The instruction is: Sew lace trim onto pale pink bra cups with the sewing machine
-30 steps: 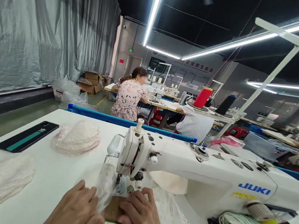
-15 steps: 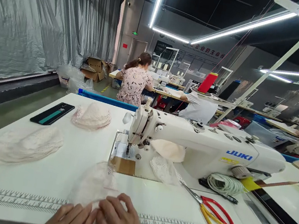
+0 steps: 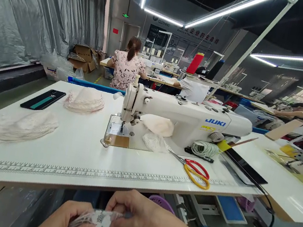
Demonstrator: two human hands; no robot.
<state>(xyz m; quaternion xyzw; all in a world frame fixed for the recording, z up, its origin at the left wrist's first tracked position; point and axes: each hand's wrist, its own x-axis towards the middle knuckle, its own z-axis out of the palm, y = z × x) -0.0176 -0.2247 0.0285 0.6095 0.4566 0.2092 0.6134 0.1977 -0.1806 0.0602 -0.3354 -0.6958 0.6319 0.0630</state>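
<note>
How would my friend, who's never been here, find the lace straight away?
Start at the white table with the sewing machine, then look below the table's near edge. There, between the left hand and right hand, is the lace. Unlike the cloth piles on the table, it is held and shows a holey pattern.

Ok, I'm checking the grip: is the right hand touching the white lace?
Touching. The head view shows the right hand with its thumb lying over the white lace, no gap between them.
</note>
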